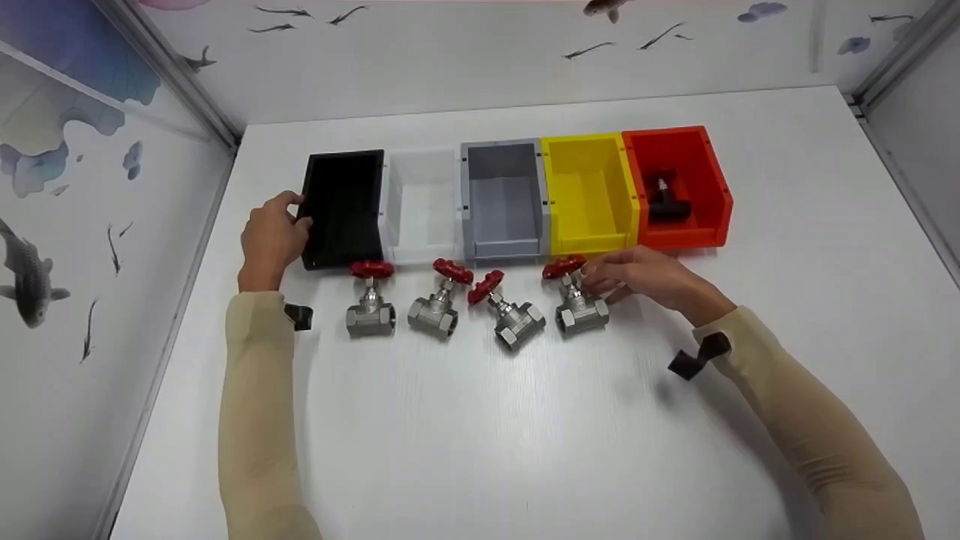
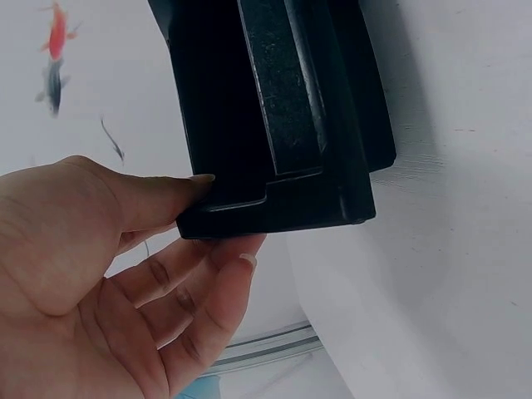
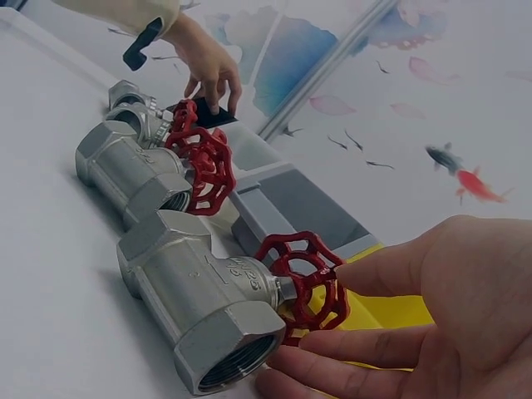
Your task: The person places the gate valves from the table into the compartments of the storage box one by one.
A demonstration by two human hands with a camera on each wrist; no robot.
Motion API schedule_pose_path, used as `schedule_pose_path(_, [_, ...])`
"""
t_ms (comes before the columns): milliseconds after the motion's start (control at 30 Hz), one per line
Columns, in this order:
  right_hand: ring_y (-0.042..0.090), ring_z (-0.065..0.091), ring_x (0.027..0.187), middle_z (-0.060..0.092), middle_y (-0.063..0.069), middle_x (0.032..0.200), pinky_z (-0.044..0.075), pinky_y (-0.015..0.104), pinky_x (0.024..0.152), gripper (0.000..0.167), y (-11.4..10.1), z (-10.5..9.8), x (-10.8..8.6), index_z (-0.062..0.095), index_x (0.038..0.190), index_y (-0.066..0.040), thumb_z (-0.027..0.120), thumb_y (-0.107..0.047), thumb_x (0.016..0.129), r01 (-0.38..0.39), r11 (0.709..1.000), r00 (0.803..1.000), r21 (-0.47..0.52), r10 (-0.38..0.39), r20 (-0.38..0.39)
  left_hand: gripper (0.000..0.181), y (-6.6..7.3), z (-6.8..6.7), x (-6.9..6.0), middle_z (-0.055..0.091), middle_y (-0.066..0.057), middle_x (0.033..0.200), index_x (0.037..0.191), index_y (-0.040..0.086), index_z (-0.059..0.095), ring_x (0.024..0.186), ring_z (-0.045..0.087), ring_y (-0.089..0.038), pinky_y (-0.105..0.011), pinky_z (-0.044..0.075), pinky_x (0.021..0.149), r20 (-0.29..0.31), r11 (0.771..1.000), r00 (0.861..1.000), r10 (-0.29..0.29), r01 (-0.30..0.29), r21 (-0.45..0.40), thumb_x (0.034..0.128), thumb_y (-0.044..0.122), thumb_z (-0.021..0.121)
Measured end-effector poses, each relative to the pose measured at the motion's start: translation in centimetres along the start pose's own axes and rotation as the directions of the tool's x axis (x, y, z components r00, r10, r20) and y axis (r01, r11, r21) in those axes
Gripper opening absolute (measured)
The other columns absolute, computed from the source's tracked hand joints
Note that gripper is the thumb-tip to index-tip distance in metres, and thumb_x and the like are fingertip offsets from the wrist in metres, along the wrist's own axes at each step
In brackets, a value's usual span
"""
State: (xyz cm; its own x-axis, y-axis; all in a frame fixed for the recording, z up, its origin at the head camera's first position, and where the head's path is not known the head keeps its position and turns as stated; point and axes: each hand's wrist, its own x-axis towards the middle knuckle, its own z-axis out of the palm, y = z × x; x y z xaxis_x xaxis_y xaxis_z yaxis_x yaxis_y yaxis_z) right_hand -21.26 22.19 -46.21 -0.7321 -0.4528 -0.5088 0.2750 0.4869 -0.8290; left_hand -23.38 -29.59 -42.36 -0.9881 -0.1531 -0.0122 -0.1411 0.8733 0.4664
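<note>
My left hand (image 1: 271, 236) grips the left wall of the black bin (image 1: 343, 202), the thumb over its rim and the fingers against the outside. In the left wrist view, the same black bin (image 2: 291, 179) shows its stepped front. My right hand (image 1: 649, 277) is at the rightmost metal valve (image 1: 581, 311). Its thumb and fingers are about the red handwheel (image 3: 307, 283), as the right wrist view shows. Three similar valves with red handwheels stand in a row to the left: one valve (image 1: 370, 315), another valve (image 1: 433, 313) and a tilted valve (image 1: 517, 322).
Beside the black bin are a white bin (image 1: 425, 251), a grey bin (image 1: 506, 247), a yellow bin (image 1: 592, 244) and a red bin (image 1: 686, 238). A black-handled T-shaped part (image 1: 667, 208) lies in the red bin. Printed walls (image 1: 487, 67) border the white table (image 1: 480, 442).
</note>
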Motion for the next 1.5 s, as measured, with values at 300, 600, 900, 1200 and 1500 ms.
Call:
schedule_pose_path(300, [0.030,0.063,0.112,0.062,0.018,0.127,0.052,0.041,0.095,0.045,-0.1,0.4,0.0,0.060,0.130,-0.002,0.059,-0.034,0.100,0.018,1.000,1.000,-0.006,-0.018,0.001,0.039,0.0,0.0,0.1,0.068,-0.027,0.108,0.137,0.003,0.054,0.087,0.067,-0.041,-0.052,0.049,0.075,0.003,1.000,1.000,0.002,-0.002,-0.001,0.0998,0.013,0.056])
schedule_pose_path(600, [0.027,0.063,0.109,0.064,0.017,0.126,0.053,0.033,0.090,0.042,-0.1,0.9,0.1,0.060,0.131,-0.002,0.056,-0.031,0.101,0.033,0.999,0.999,-0.009,-0.033,-0.016,0.039,0.0,0.0,0.3,0.068,-0.027,0.111,0.138,0.003,0.053,0.089,0.067,-0.041,-0.052,0.049,0.076,0.014,1.000,1.000,-0.013,0.013,0.005,0.1000,0.013,0.055])
schedule_pose_path(900, [0.023,0.062,0.098,0.065,0.011,0.110,0.052,0.029,0.086,0.036,0.0,1.3,0.5,0.062,0.126,0.002,0.056,-0.025,0.101,0.035,0.999,0.999,0.037,-0.034,-0.025,0.039,-0.1,0.1,0.3,0.068,-0.027,0.109,0.137,0.003,0.053,0.086,0.067,-0.040,-0.050,0.049,0.072,0.009,1.000,1.000,-0.014,0.014,0.009,0.1001,0.014,0.055])
schedule_pose_path(1200, [0.020,0.054,0.087,0.058,0.004,0.091,0.047,0.030,0.080,0.029,0.2,1.8,0.7,0.067,0.107,-0.002,0.061,-0.029,0.098,0.057,0.998,0.997,0.013,-0.056,-0.062,0.039,-0.1,0.3,0.3,0.068,-0.027,0.109,0.137,0.003,0.053,0.086,0.067,-0.040,-0.051,0.049,0.073,-0.001,1.000,1.000,-0.005,0.005,0.007,0.1001,0.014,0.055])
schedule_pose_path(1500, [0.021,0.051,0.093,0.058,0.005,0.097,0.043,0.031,0.085,0.033,0.1,2.6,0.8,0.066,0.117,0.002,0.057,-0.025,0.099,0.064,0.998,0.997,0.022,-0.063,-0.054,0.038,-0.1,0.3,0.2,0.069,-0.027,0.108,0.136,0.003,0.054,0.087,0.067,-0.040,-0.051,0.049,0.073,-0.004,1.000,1.000,-0.008,0.008,0.014,0.0999,0.013,0.055])
